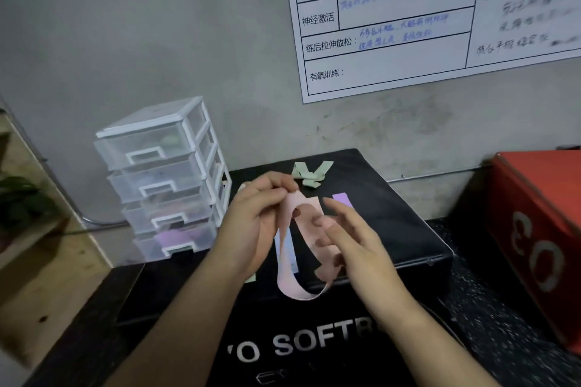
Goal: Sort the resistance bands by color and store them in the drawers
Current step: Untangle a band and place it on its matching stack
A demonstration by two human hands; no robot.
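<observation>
A pink resistance band [303, 261] hangs as a loop over the black soft box [393, 223]. My left hand [254, 223] pinches its top end. My right hand [352, 239] has its fingers curled through the loop from the right. A green band [309, 174] lies crumpled at the far side of the box. A purple band [341, 199] lies behind my right hand, and a pale blue band [290, 250] shows under the pink loop. A clear drawer unit [166, 179] with white handles stands at the left; a purple band shows in its bottom drawer [176, 240].
A red box [534, 229] marked with white numbers stands at the right. A whiteboard [408, 9] hangs on the grey wall behind. A wooden shelf [47, 276] and green leaves [19, 198] are at the left. A second black box with white lettering [314, 345] is nearest me.
</observation>
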